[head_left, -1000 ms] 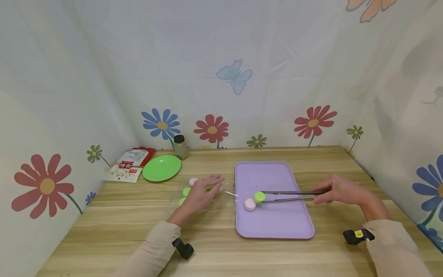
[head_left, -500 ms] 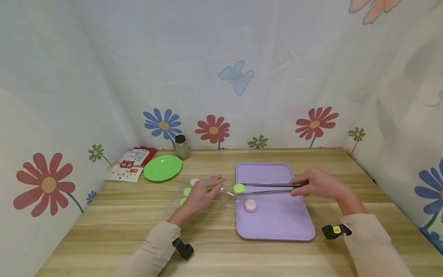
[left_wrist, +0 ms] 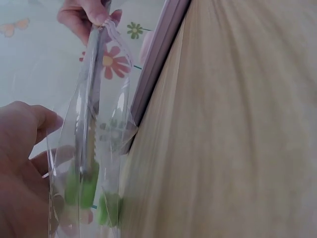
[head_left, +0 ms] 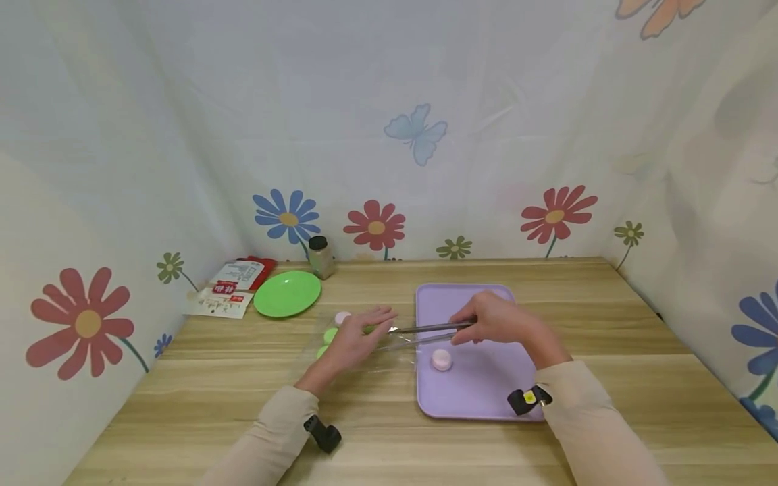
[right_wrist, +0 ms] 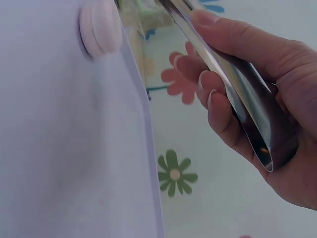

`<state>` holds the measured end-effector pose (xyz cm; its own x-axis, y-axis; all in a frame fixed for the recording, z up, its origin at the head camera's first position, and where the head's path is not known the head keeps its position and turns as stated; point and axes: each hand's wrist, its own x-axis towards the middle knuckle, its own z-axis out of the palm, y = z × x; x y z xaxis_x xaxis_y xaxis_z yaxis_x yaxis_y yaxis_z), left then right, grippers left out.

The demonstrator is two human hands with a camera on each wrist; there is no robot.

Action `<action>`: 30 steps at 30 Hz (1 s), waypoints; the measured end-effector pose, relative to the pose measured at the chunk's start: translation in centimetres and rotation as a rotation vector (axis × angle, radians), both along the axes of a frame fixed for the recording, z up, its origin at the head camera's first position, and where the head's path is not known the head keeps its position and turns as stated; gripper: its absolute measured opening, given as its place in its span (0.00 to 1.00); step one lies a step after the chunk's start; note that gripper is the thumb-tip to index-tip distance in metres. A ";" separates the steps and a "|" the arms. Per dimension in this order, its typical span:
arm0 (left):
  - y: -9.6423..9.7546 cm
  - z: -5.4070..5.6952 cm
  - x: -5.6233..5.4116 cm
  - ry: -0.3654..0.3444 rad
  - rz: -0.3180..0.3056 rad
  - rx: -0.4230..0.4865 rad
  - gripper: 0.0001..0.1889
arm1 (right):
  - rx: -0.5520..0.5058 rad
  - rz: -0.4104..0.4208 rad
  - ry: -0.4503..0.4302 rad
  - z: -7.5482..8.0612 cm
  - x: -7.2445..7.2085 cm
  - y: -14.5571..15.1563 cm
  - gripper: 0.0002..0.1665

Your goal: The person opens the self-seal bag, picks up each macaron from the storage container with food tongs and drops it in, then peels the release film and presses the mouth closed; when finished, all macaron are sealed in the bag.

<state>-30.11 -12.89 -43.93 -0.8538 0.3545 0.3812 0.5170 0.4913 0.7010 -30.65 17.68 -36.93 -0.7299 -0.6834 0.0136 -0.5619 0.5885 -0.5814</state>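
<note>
In the head view my right hand (head_left: 498,320) grips metal tongs (head_left: 431,329) above the tray's left side. Their tips reach into a clear plastic bag (left_wrist: 121,99), beside a green macaron (left_wrist: 81,191); whether they still squeeze it is unclear through the film. Another green macaron (left_wrist: 109,208) lies close by. My left hand (head_left: 360,337) holds the bag at its upper side, some fingers behind the film. More green macarons (head_left: 330,335) and a pale pink one (head_left: 342,317) show inside. On the lilac tray (head_left: 480,395) sits another pale pink macaron (head_left: 441,360).
A green plate (head_left: 288,293) is at the back left, beside seasoning packets (head_left: 231,287) and a black-lidded jar (head_left: 320,258). The wooden table (head_left: 365,432) ends at a flowered curtain (head_left: 486,169) behind and at both sides.
My right hand has moved left across the tray, carrying the green macaron in the tongs from beside the pink one into the bag. The left hand has stayed in place.
</note>
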 end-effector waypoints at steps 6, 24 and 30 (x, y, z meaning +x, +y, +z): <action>0.0 0.2 0.1 -0.004 -0.021 0.018 0.16 | -0.029 0.069 -0.021 -0.6 0.3 -2.3 0.13; 0.4 0.4 0.5 -0.023 -0.016 -0.015 0.16 | -0.001 0.130 -0.019 -1.3 0.7 -4.3 0.10; 0.3 0.2 0.4 -0.016 -0.013 -0.008 0.16 | 0.027 0.141 -0.004 -1.6 0.7 -4.4 0.12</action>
<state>-29.73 -12.55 -43.71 -0.8551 0.3682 0.3650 0.5121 0.4904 0.7052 -29.99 13.31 -38.49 -0.6265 -0.7794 -0.0094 -0.6376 0.5194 -0.5689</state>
